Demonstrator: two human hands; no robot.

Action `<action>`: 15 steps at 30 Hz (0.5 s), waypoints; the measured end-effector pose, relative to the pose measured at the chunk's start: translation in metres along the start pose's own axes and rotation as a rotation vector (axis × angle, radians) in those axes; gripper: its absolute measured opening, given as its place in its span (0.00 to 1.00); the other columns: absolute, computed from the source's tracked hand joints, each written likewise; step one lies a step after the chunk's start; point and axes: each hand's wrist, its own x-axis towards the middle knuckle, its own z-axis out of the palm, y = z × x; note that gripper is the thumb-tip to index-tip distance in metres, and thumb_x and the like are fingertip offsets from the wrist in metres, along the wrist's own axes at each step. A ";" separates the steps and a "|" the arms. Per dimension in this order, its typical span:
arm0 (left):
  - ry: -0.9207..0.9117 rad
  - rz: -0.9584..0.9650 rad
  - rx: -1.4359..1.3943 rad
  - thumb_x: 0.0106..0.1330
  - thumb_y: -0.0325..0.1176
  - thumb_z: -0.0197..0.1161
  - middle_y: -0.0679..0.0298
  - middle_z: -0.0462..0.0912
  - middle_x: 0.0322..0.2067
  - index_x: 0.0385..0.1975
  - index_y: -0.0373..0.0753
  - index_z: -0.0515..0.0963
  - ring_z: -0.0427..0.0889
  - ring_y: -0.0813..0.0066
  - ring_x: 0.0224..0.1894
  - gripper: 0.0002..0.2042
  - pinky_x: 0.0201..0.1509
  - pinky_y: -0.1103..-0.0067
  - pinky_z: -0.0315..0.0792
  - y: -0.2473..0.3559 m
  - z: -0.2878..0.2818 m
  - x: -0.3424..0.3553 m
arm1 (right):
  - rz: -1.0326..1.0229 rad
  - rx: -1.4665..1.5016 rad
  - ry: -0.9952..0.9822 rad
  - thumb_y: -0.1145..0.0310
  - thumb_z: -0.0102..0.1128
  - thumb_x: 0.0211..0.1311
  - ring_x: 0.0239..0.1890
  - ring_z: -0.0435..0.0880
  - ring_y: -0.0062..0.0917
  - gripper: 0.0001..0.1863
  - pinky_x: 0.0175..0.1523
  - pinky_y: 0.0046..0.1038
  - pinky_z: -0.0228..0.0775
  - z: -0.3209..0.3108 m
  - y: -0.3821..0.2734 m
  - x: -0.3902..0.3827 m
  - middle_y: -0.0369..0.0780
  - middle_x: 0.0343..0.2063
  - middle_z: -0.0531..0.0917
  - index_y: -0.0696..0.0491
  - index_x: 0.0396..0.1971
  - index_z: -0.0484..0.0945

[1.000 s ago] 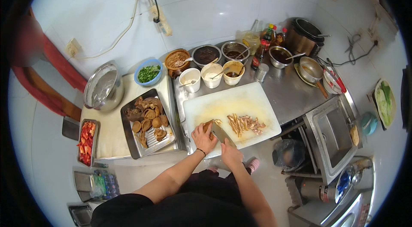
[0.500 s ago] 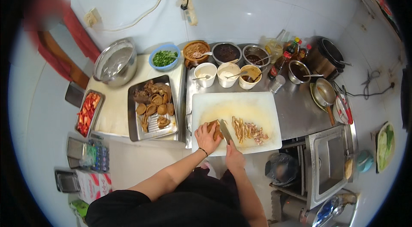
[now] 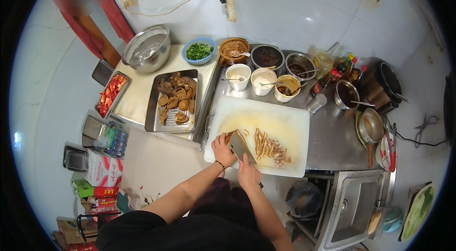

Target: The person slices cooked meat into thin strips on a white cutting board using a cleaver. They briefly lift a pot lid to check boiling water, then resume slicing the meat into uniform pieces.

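Observation:
At the near left of the white cutting board, my left hand presses a brown chunk of cooked food onto the board, fingers bent over it. The chunk looks like braised meat or bean curd; I cannot tell which. My right hand grips the handle of a cleaver, whose broad blade leans tilted against the chunk's right side. Right of the blade lie brown-edged cut strips and a heap of smaller pinkish pieces. A small slice rests beside the chunk.
A steel tray of braised pieces stands left, near a blue bowl of chopped greens and a tray of red peppers. White tubs, sauce bowls and bottles line the back. A sink is at lower right.
The view has shifted, so the counter appears turned. The cleaver has tilted, its flat face now showing more. My left hand stays on the chunk.

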 end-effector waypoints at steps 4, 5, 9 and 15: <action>-0.040 -0.016 0.065 0.45 0.39 0.60 0.53 0.61 0.54 0.44 0.39 0.74 0.56 0.51 0.56 0.23 0.57 0.60 0.48 -0.008 0.008 -0.002 | 0.010 0.019 -0.042 0.54 0.37 0.64 0.29 0.79 0.44 0.23 0.34 0.43 0.69 -0.005 -0.005 0.007 0.49 0.25 0.80 0.47 0.57 0.60; -0.059 -0.028 0.089 0.46 0.41 0.60 0.53 0.60 0.54 0.46 0.40 0.73 0.56 0.50 0.56 0.24 0.57 0.60 0.48 -0.011 0.010 -0.003 | 0.012 0.026 -0.042 0.54 0.37 0.64 0.29 0.79 0.44 0.24 0.34 0.43 0.69 -0.005 -0.005 0.007 0.49 0.25 0.80 0.47 0.57 0.60; -0.019 -0.009 0.027 0.42 0.33 0.59 0.53 0.62 0.53 0.43 0.36 0.74 0.56 0.52 0.55 0.22 0.58 0.61 0.48 0.002 0.000 0.001 | 0.032 0.004 -0.078 0.53 0.37 0.64 0.29 0.79 0.44 0.24 0.34 0.43 0.69 -0.007 -0.008 0.014 0.49 0.25 0.80 0.47 0.57 0.60; -0.008 0.030 0.046 0.43 0.33 0.57 0.53 0.63 0.52 0.41 0.33 0.74 0.58 0.52 0.55 0.22 0.57 0.61 0.49 -0.004 0.006 0.001 | 0.082 0.005 -0.120 0.53 0.36 0.64 0.30 0.80 0.44 0.24 0.35 0.43 0.70 -0.006 -0.017 0.020 0.50 0.25 0.80 0.48 0.57 0.58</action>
